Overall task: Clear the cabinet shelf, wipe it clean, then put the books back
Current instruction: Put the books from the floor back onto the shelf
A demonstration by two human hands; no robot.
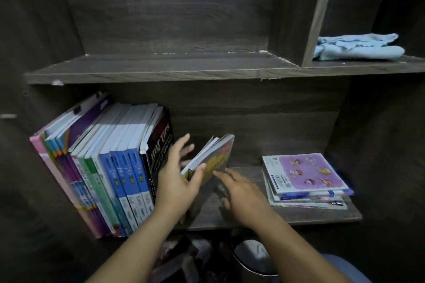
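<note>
- We take the lower cabinet shelf (299,216) as our reference.
- A row of upright books (110,167) occupies its left part, leaning leftward; the black-covered book (161,145) ends the row on the right.
- The left hand (177,174) sits just right of that black book, thumb and fingers clasped around a tilted thin book (213,158) at mid-shelf.
- The right hand (241,193) lies loose, fingers spread, against the thin book's lower cover; we see no grip.
- A flat stack of books (305,179) rests at the shelf's right end.
- A light blue cloth (358,47) lies on the board above, right compartment.
</note>
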